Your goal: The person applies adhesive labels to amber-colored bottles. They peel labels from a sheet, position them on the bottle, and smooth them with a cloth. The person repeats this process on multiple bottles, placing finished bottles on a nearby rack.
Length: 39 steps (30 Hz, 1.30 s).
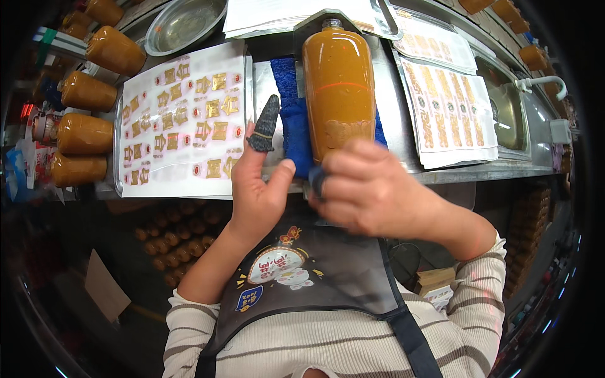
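Note:
A glossy orange-brown bottle (339,90) lies on its side on a blue cloth (297,127), its neck pointing away from me and a red light line across it. My right hand (368,189) is at the bottle's near end, blurred, its fingers curled around a small dark blue thing that I cannot identify. My left hand (262,189) is raised left of the bottle, thumb and fingers apart, with a dark knitted finger cot (265,124) on one finger. Beside it lies a sheet of gold and red decals (184,127) on a metal tray.
More decal sheets (449,108) lie at the right, before a sink (503,104) with a white tap (543,84). A metal bowl (184,23) stands at the back left. Several orange-brown bottles (85,134) line the left side. White paper (269,16) lies at the back.

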Each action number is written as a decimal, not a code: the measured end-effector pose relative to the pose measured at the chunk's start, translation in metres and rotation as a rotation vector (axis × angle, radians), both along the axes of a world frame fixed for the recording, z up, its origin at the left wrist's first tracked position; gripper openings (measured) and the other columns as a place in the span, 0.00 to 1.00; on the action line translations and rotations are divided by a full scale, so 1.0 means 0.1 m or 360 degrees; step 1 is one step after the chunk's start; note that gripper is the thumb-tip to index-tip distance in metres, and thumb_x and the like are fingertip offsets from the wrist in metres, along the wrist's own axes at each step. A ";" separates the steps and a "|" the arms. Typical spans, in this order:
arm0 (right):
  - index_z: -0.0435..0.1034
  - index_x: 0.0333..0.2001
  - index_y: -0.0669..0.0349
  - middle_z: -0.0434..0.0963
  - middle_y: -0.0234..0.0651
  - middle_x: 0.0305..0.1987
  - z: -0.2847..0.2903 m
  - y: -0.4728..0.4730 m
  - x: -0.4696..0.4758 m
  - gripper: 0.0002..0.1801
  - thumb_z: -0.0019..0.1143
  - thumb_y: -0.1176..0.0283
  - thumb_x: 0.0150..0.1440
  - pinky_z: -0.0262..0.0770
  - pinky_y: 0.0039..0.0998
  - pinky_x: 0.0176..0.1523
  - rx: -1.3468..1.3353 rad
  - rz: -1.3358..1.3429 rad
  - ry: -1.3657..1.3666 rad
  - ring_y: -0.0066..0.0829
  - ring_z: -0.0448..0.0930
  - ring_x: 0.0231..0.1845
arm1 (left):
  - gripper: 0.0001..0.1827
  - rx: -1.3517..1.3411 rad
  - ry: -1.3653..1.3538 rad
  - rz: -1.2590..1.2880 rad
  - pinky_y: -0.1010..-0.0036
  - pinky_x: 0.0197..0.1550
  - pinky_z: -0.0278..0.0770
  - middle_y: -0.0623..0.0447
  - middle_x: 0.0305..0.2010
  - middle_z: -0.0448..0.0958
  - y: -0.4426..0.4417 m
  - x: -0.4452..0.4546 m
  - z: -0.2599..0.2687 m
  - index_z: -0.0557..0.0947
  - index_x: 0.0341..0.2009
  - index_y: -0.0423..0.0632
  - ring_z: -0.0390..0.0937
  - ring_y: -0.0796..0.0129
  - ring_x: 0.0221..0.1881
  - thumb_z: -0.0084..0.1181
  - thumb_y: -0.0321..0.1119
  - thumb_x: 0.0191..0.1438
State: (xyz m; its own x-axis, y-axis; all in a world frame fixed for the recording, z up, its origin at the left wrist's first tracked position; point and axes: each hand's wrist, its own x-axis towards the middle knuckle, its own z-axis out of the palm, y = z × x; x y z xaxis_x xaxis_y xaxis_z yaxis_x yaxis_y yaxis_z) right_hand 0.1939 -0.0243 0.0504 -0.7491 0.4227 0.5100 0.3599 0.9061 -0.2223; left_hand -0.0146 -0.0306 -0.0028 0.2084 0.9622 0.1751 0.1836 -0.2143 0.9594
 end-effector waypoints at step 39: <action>0.77 0.41 0.63 0.82 0.33 0.35 -0.29 0.15 0.43 0.14 0.67 0.83 0.49 0.77 0.29 0.41 -0.0952 -0.1052 0.1465 0.29 0.80 0.33 | 0.44 0.0535 0.0798 -0.0250 0.37 0.73 0.29 0.38 0.72 0.63 0.19 0.19 -0.20 0.64 0.68 0.41 0.56 0.42 0.74 0.68 0.42 0.51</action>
State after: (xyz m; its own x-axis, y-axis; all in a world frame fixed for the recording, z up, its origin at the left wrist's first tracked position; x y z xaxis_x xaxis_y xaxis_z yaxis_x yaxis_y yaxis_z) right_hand 0.2371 -0.0096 0.0212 0.2163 0.9195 0.3281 0.1981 0.2878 -0.9370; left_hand 0.0041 -0.0121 -0.0227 0.4782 0.8228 0.3071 0.5360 -0.5504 0.6401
